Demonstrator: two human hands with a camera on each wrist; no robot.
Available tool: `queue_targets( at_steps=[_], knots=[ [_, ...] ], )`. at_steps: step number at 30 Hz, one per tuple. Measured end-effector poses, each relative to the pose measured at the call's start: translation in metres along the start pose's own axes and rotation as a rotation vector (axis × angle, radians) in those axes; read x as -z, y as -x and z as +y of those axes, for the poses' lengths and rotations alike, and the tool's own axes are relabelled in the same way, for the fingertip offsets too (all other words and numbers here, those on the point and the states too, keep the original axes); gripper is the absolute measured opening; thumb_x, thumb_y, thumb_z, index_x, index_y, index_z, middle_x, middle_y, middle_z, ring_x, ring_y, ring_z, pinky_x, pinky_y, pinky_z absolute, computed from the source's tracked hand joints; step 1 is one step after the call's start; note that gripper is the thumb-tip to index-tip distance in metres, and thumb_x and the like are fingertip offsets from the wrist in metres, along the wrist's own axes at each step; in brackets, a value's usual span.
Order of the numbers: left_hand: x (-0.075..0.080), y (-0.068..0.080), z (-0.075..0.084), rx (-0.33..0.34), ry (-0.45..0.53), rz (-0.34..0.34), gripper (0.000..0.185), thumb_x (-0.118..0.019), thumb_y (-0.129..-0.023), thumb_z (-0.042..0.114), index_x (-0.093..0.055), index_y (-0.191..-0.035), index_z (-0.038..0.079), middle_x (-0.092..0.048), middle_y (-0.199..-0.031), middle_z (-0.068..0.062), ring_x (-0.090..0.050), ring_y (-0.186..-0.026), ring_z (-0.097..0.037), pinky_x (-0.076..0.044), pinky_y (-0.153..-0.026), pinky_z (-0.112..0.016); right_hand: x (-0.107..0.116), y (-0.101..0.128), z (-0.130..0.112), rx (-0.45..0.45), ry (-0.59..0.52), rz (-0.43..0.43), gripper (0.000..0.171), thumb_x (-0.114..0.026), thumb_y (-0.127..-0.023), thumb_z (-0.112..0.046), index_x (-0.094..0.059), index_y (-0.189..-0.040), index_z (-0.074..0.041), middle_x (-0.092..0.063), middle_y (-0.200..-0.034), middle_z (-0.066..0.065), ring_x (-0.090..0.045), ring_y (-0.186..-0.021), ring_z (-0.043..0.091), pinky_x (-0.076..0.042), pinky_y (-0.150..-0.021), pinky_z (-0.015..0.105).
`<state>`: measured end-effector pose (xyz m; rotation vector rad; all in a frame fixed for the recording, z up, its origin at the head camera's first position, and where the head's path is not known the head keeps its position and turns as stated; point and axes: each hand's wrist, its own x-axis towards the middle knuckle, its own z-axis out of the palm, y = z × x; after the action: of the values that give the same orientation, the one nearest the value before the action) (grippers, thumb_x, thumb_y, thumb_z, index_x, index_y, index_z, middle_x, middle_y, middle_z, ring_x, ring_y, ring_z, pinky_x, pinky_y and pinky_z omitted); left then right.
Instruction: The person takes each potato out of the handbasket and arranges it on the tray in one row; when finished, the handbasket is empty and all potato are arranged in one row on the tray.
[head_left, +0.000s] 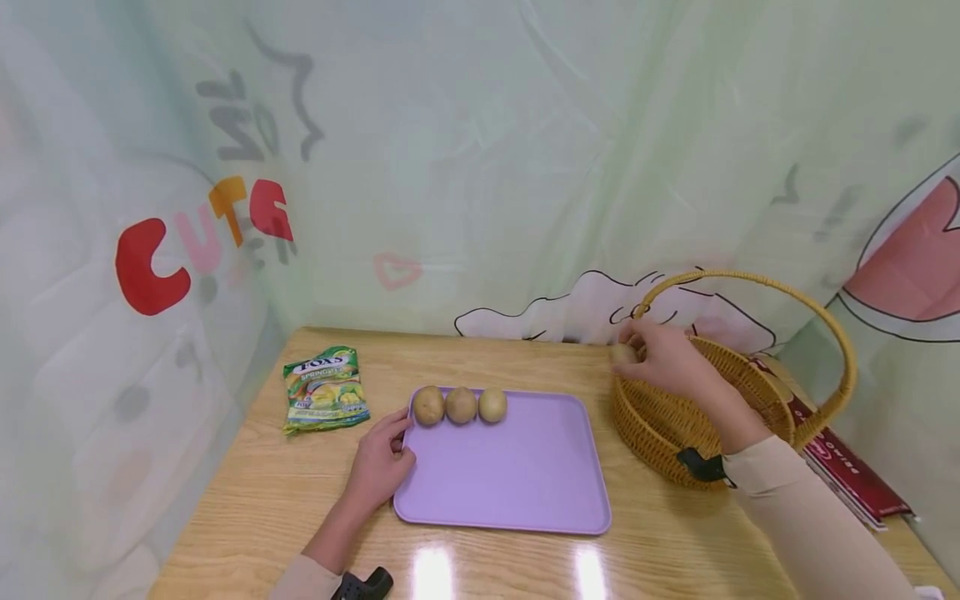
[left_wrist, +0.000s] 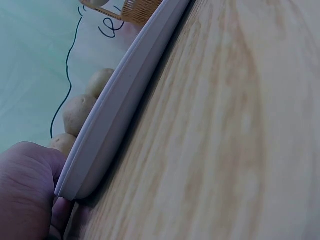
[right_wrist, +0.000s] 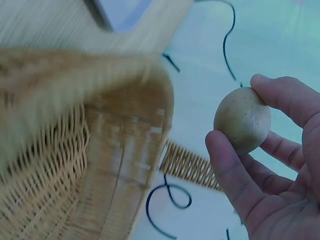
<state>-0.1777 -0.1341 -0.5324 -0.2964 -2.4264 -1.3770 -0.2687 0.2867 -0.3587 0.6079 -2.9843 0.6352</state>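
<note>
- Potato (right_wrist: 242, 119) pinched in right hand (head_left: 667, 360), fingers (right_wrist: 227, 167) and thumb curled round it; held above the basket (head_left: 660, 421) rim on the tray side, touching nothing else.
- Three more potatoes (head_left: 461, 405) sit in a row at the tray (head_left: 517, 475) far-left corner, touching or almost touching.
- Left hand (head_left: 380, 465) grips the tray's left edge, thumb on the rim, fingers tucked under it.
- Tray flat on the worktop (head_left: 247, 508); basket just right of it, handle upright.
- Candy bag (head_left: 326, 389) left of tray; red packet (head_left: 851, 475) behind basket.
- Risk, my call: the grip is a fingertip pinch only, so the smooth round potato could slip and roll off the tray or worktop; hand could also clip the basket handle.
- Head view shows the layout, but potato is barely visible there; right wrist view shows the pinch clearly; left wrist view alone shows fingers (left_wrist: 60, 212) under the tray rim.
</note>
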Motion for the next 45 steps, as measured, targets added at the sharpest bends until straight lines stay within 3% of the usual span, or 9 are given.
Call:
queue_targets(
  at_steps=[8,16,30,39,45],
  knots=[
    [0.001,0.001,0.0,0.006,-0.018,-0.001,0.044,-0.06,-0.071,-0.011,-0.065,-0.114,-0.012,-0.059,-0.129,-0.02,-0.065,-0.098,-0.025,-0.057,-0.073,-0.025,-0.019,-0.007,-0.019,0.054,-0.022,-0.004,0.039,-0.079,-0.08,-0.021,-0.059,-0.106,-0.002,-0.065,-0.095,0.014,-0.058,-0.077,0.022,-0.05,-0.065,0.035],
    [0.002,-0.001,0.002,0.016,-0.012,-0.011,0.045,-0.06,-0.072,-0.01,-0.065,-0.116,-0.012,-0.058,-0.13,-0.019,-0.064,-0.099,-0.024,-0.057,-0.073,-0.026,-0.04,-0.013,-0.03,0.036,-0.061,-0.022,0.038,-0.079,-0.079,-0.024,-0.061,-0.106,-0.005,-0.065,-0.095,0.012,-0.058,-0.074,0.02,-0.049,-0.058,0.03],
    [0.002,-0.002,0.001,0.049,-0.016,-0.024,0.045,-0.061,-0.073,-0.009,-0.065,-0.118,-0.009,-0.058,-0.133,-0.014,-0.064,-0.1,-0.021,-0.056,-0.074,-0.024,-0.091,-0.026,-0.038,0.075,-0.079,-0.043,0.034,-0.081,-0.076,-0.023,-0.061,-0.099,-0.01,-0.065,-0.09,0.007,-0.06,-0.08,0.023,-0.051,-0.065,0.034],
    [0.003,0.002,0.002,0.038,-0.019,-0.02,0.044,-0.061,-0.072,-0.01,-0.065,-0.116,-0.012,-0.058,-0.131,-0.018,-0.064,-0.099,-0.024,-0.056,-0.073,-0.026,-0.124,-0.033,-0.049,0.094,-0.068,-0.049,0.034,-0.081,-0.074,-0.026,-0.061,-0.097,-0.011,-0.065,-0.085,0.003,-0.059,-0.076,0.018,-0.05,-0.066,0.034],
    [0.002,-0.002,0.002,0.035,-0.025,-0.017,0.045,-0.061,-0.072,-0.009,-0.065,-0.116,-0.012,-0.058,-0.132,-0.018,-0.064,-0.099,-0.024,-0.057,-0.074,-0.026,-0.137,-0.038,-0.06,0.035,-0.099,-0.059,0.038,-0.084,-0.072,-0.026,-0.061,-0.097,-0.009,-0.063,-0.082,0.003,-0.057,-0.074,0.018,-0.049,-0.065,0.034]
  ],
)
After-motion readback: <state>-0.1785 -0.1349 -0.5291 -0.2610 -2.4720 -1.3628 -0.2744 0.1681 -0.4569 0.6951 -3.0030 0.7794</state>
